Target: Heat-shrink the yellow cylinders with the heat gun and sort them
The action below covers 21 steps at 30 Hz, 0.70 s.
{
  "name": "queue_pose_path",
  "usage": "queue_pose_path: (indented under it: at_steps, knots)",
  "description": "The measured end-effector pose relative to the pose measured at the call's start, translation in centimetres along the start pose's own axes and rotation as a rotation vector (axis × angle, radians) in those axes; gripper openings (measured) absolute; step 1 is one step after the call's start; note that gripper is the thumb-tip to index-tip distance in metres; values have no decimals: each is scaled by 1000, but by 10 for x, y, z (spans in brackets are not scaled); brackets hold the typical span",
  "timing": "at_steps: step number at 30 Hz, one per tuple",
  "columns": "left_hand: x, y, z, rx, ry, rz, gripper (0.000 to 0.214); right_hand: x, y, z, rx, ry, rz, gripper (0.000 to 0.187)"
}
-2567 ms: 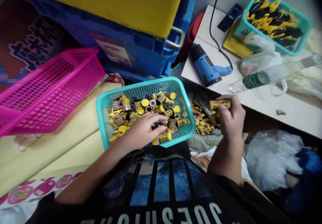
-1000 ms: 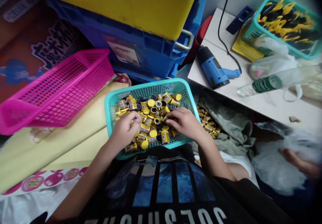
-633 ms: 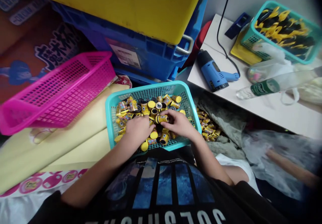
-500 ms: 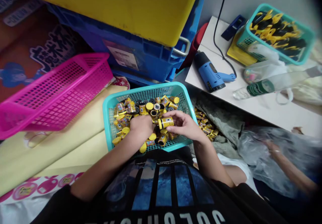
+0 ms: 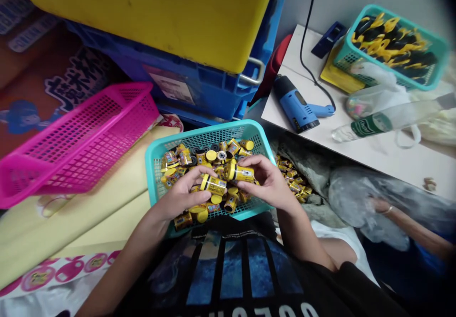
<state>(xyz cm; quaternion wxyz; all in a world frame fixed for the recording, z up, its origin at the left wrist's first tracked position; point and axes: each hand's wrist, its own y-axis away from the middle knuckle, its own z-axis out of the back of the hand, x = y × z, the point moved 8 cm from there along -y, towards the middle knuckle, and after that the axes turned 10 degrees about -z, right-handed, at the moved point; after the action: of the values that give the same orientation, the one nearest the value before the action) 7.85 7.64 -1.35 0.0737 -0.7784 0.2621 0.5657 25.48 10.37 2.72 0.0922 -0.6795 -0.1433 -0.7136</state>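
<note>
A teal mesh basket (image 5: 156, 148) on my lap holds several small yellow canisters with printed labels and yellow caps. My left hand (image 5: 180, 198) is closed round one yellow canister (image 5: 213, 184) just above the pile. My right hand (image 5: 269, 184) grips a second yellow canister (image 5: 242, 173) beside it. The two canisters are held close together, end towards end, over the middle of the basket.
An empty pink basket (image 5: 71, 141) lies tilted at left, under stacked blue (image 5: 199, 81) and yellow crates (image 5: 171, 13). A white table (image 5: 374, 150) at right carries a blue heat gun (image 5: 295, 105), a bottle (image 5: 384, 120) and another teal basket (image 5: 392, 41). More canisters (image 5: 294, 179) lie on cloth. Another person's hand (image 5: 381, 206) handles a plastic bag.
Both hands have lifted out of the pile, each now holding a canister, and brought them together. At the right another person's arm has moved over the plastic bag.
</note>
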Motion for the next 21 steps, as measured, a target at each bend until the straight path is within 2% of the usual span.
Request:
queue_pose_path:
  at_steps: [3, 6, 8, 11, 13, 15, 16, 18, 21]
  knots:
    - [0, 4, -2, -17, 113, -3, 38, -1, 2, 2, -5, 149, -21, 32]
    - [1, 10, 9, -97, 142, 18, 38, -9, 5, -9, 180, 401, -43, 34]
    - [3, 16, 23, -197, 168, 30, 38, -18, 2, -14, 244, 553, -66, 33]
    - [11, 24, 44, -397, 211, 63, 43, -37, -11, -18, 173, 805, -168, 29]
    - [17, 29, 52, -515, 231, 90, 49, -51, -21, -30, 177, 1036, -242, 36]
    - [22, 31, 52, -576, 249, 107, 50, -61, -29, -47, 216, 1215, -253, 50]
    - [25, 32, 51, -592, 271, 116, 49, -64, -32, -55, 230, 1267, -239, 52]
    - [29, 32, 47, -599, 324, 133, 45, -67, -37, -65, 249, 1297, -209, 44]
    - [33, 33, 43, -583, 409, 151, 40, -67, -38, -60, 218, 1120, -277, 33]
